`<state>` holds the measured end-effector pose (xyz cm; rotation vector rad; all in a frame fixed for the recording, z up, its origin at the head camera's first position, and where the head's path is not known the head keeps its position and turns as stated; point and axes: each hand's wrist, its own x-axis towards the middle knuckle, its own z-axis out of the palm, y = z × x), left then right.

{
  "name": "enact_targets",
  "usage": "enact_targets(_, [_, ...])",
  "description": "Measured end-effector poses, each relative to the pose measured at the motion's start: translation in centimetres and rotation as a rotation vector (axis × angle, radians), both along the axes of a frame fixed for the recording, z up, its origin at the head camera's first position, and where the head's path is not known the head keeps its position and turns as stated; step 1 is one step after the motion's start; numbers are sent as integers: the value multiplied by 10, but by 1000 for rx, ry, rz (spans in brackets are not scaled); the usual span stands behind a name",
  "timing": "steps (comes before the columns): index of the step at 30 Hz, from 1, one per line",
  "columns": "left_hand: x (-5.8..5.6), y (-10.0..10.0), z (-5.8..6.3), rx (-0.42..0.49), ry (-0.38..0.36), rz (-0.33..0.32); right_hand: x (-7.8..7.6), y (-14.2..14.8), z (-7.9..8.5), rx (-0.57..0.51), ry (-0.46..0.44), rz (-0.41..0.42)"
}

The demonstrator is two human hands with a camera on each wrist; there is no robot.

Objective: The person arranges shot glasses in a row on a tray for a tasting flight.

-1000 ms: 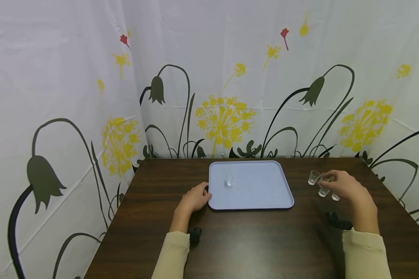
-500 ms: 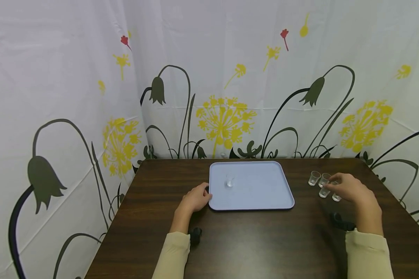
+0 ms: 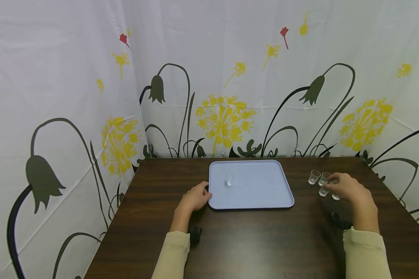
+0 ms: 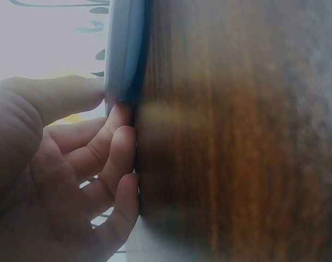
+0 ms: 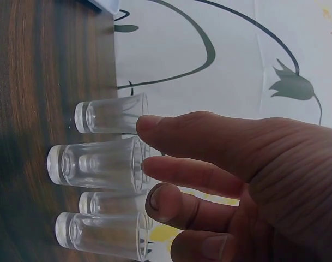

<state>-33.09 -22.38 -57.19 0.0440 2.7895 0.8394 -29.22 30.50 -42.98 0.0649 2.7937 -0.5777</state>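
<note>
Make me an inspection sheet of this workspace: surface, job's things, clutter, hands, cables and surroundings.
Surface: dark wood-grain table
Job's things: pale blue tray bearing one clear shot glass; four more shot glasses upright at the table's right
Clutter: nothing seen
Hands: left hand holds the tray's left rim; right hand has its fingers at one of these four glasses, contact unclear
Cables: nothing seen
Surroundings: white flower-print curtain behind the table
</note>
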Motion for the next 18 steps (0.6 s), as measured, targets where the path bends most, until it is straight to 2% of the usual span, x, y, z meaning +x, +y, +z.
enact_targets(8, [0, 0, -2, -2, 8, 6, -3, 1, -4, 8, 3, -8])
enact_targets(18, [0, 0, -2, 1, 8, 0, -7, -4, -10, 36, 11, -62])
